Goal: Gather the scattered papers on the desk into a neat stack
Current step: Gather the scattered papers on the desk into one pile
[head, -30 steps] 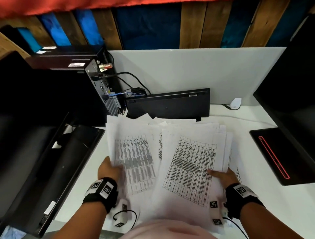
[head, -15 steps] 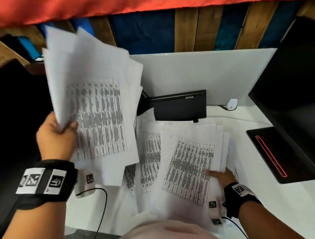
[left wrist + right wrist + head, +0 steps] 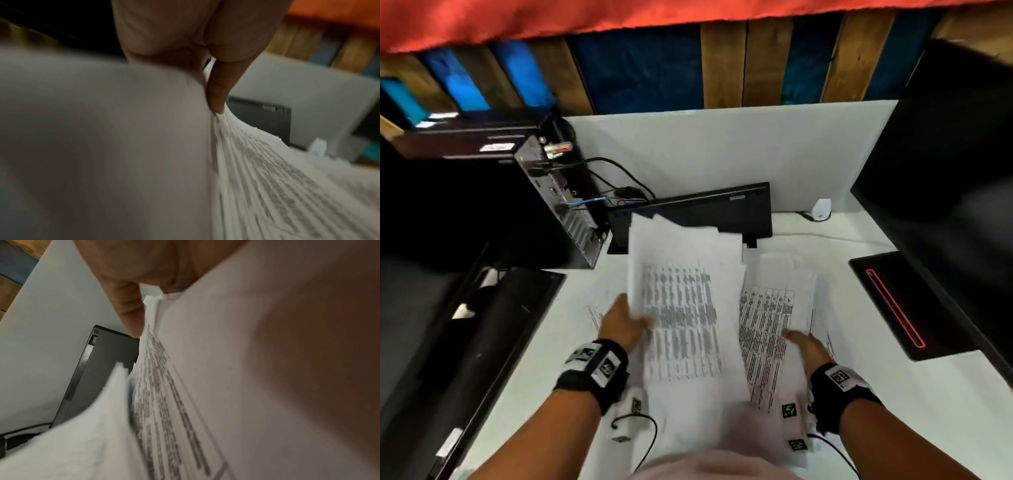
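Left hand (image 3: 621, 323) grip: thumb on top, fingers underneath, pinching the left edge of a thick sheaf of printed papers (image 3: 681, 318). Left wrist view confirms it: thumb (image 3: 218, 91) clamps the fanned sheet edges (image 3: 257, 170). Sheaf is tilted, motion-blurred, over the middle of the white table (image 3: 945, 394), overlapping the left side of the second pile.

Right hand (image 3: 806, 346) grip: thumb lies on top of the second paper pile (image 3: 770, 318), near its right edge; pile sits on the table. Right wrist view shows one finger (image 3: 127, 305) against the sheet edges; the other fingers are hidden by paper, so cannot tell how far that hand is closed.

More loose sheets (image 3: 594, 313) stick out from under the left hand, flat on the table.

Around: black keyboard (image 3: 698, 219) propped against the white partition (image 3: 722, 150) behind the papers, PC tower (image 3: 558, 202) back left, dark pad with a red outline (image 3: 893, 305) right, small white adapter (image 3: 821, 209) at the partition.
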### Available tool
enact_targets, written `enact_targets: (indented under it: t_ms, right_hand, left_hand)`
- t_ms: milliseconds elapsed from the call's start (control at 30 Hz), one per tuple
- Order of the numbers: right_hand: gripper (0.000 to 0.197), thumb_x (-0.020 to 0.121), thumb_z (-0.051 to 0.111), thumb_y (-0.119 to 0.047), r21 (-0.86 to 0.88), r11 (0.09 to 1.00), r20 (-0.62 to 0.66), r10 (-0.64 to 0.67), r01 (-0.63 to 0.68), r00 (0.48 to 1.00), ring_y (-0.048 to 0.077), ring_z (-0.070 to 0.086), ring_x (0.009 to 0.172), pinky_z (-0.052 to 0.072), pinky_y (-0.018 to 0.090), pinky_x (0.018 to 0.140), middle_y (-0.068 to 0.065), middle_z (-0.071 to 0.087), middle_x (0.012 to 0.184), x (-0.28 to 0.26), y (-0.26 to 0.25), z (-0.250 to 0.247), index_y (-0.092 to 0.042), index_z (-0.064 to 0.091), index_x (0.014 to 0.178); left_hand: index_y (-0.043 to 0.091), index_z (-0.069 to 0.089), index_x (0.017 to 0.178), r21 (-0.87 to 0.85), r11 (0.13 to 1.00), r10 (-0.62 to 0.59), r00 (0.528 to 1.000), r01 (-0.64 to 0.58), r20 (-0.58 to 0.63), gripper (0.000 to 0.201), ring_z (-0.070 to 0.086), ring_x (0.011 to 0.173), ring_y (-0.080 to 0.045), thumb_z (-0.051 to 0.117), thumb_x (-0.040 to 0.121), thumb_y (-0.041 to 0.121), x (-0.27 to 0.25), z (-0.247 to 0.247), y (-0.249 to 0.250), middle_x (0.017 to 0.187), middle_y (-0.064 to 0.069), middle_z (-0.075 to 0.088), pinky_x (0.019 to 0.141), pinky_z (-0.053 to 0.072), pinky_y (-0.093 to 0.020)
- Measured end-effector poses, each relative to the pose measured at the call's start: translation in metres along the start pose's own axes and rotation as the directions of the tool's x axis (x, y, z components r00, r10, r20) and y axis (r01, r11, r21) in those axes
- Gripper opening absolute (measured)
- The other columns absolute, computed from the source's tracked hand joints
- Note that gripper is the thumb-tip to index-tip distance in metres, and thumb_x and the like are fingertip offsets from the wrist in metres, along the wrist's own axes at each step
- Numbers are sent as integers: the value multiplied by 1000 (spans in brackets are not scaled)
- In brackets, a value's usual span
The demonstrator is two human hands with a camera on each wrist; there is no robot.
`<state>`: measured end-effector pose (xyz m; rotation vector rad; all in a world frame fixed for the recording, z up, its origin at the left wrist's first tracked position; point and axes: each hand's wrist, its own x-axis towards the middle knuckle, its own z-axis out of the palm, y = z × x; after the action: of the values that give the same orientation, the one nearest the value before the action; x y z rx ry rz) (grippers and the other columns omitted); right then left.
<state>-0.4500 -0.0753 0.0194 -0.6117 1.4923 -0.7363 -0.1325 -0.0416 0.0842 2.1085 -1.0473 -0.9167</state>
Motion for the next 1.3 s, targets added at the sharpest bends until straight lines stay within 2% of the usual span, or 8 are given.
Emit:
enact_targets:
  t_ms: [133,233,333,433,533,867,1000,1300]
  right_hand:
    - [112,52,76,-71,14,1000,-2,-5,5,1000,27,37,138,25,45,112,6,47,144,2,5,4,-17,41,143]
    - [90,51,88,-51,-58,993,24,-97,98,995,22,59,111,38,31,100,4,66,111,0,4,3,-9,60,126]
    - [102,14,90,-58,-154,977,73,-137,147,988,18,66,92,43,27,90,4,72,98,2,8,1,-13,67,103]
    - [63,48,94,-28,-187,976,98,-96,113,990,21,60,95,40,27,90,8,66,101,3,6,-2,-13,62,100]
    - [53,68,83,-4,-204,975,65,-81,92,995,26,60,101,40,29,91,11,65,102,10,9,-5,0,60,115]
    - [39,73,78,-1,-234,970,41,-63,71,997,24,57,92,39,28,88,14,64,96,4,2,-4,-2,61,108]
    - [41,74,77,-1,-219,974,40,-51,59,998,24,54,93,38,28,88,11,62,95,1,0,-4,-2,59,111]
    - [56,61,87,-14,-201,978,23,-42,46,999,27,59,94,40,32,89,11,67,93,4,5,-3,-3,62,111]
  left_hand:
    - [13,45,119,157,985,-103,967,67,234,52,63,96,-21,70,75,24,11,47,-33,115,0,62,83,53,-30]
    - [25,44,130,212,977,-39,935,-39,352,60,56,118,-26,65,74,31,7,79,-41,126,-2,56,102,45,-43]
    - [26,45,132,311,947,-54,908,-85,415,59,51,117,-33,57,79,48,0,82,-36,126,-10,53,102,43,-45]
    - [24,51,129,290,947,-160,985,137,57,56,54,117,-37,57,79,47,9,52,-39,126,-15,58,101,44,-45]
    - [11,42,134,271,870,-354,905,411,-237,65,43,124,-40,63,80,40,10,15,-45,135,-20,47,104,33,-43]
    - [2,53,126,-153,905,-401,916,396,2,51,56,85,-25,66,85,29,24,33,-28,101,-12,63,72,44,-27]
    - [22,56,126,135,883,-434,891,450,-135,51,39,123,-38,56,81,47,20,39,-27,138,-12,39,98,38,-40]
    - [11,26,146,-415,777,-553,828,473,-93,95,51,122,-36,82,69,23,47,29,-14,141,-19,45,104,42,-40]
